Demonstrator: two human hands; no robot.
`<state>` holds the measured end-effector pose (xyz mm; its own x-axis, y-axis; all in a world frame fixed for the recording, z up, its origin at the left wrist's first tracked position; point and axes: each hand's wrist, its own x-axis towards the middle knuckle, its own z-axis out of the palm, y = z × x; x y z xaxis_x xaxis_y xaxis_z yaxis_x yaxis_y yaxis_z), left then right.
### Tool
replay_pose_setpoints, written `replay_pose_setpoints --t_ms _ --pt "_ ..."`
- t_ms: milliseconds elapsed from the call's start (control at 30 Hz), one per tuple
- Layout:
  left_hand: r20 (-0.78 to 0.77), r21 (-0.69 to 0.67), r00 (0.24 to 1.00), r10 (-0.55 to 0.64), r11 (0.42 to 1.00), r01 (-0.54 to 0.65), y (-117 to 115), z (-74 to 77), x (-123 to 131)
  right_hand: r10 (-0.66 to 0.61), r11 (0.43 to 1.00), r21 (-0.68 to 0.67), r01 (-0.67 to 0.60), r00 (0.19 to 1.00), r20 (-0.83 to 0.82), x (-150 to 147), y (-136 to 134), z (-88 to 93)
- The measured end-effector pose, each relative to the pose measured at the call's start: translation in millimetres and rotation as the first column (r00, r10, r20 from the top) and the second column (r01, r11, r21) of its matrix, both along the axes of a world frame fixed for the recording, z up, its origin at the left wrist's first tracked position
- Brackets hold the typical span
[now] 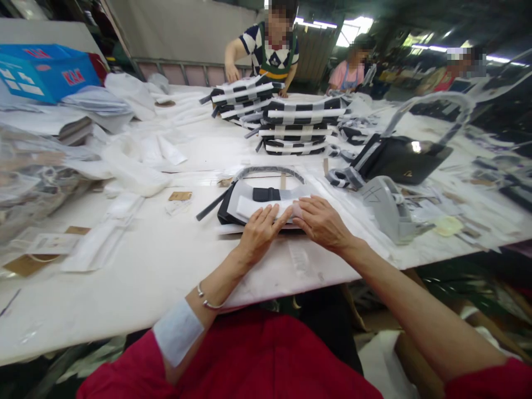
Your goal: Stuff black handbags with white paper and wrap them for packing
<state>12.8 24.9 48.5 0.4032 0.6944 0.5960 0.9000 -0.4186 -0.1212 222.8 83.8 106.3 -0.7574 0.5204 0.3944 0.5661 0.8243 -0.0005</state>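
Note:
A black handbag [226, 211] lies flat on the table in front of me, with its wrapped handle [270, 169] curving up behind it. White paper [245, 206] covers most of the bag, and a black strap piece with a buckle [266, 194] rests on top. My left hand [261, 230] is open, its fingers stretched flat over the paper. Close beside it, my right hand [326, 224] is closed on the paper's right part, thumb below and fingers above. A small translucent patch [296, 209] shows between the two hands; I cannot tell whether it is tape.
Stacks of wrapped black bags [297, 130] stand behind, near a co-worker [272, 50]. At right are a grey tape dispenser [384, 208] and an upright black handbag [405, 158]. Plastic bags [33, 172], brown tags [180, 195] and a blue box [50, 72] lie left.

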Motion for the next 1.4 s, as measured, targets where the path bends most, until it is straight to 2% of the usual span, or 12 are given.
replay_pose_setpoints --t_ms 400,533,700,867,967,1167,1300,1400 --pt "0.052 0.040 0.998 -0.024 0.999 0.022 1.8 -5.3 -2.4 0.043 0.999 0.013 -0.043 0.999 -0.016 0.8 -13.4 -3.8" --pt "0.029 0.114 0.999 -0.045 0.993 0.041 2.2 -6.8 -2.8 0.082 0.996 0.027 -0.080 0.991 -0.106 8.4 -16.8 -2.1" --pt "0.031 0.105 0.998 -0.048 0.993 0.045 1.3 -3.1 -2.4 0.143 0.990 0.010 -0.144 0.970 -0.196 39.6 -56.2 1.7" --pt "0.033 0.079 0.998 -0.062 0.995 0.059 1.4 -1.9 -2.7 0.190 0.976 -0.101 -0.193 0.981 -0.038 60.0 -96.4 -12.3" --pt "0.039 0.061 0.998 -0.059 0.997 0.056 1.3 -2.3 -2.5 0.162 0.982 -0.104 -0.155 0.984 0.072 50.3 -100.5 -21.4" --pt "0.037 0.067 0.998 -0.052 0.997 0.050 1.8 -6.0 -3.0 0.087 0.994 -0.091 -0.068 0.970 0.229 20.3 -89.1 -27.4" --pt "0.025 0.081 0.999 -0.035 0.996 0.033 1.9 -7.8 -3.1 0.048 0.999 0.008 -0.050 0.986 0.159 11.9 -79.8 -36.7" --pt "0.020 0.089 0.999 -0.029 0.996 0.027 1.3 -6.7 -3.2 0.021 1.000 0.007 -0.021 0.999 0.040 8.5 -78.8 -43.3"
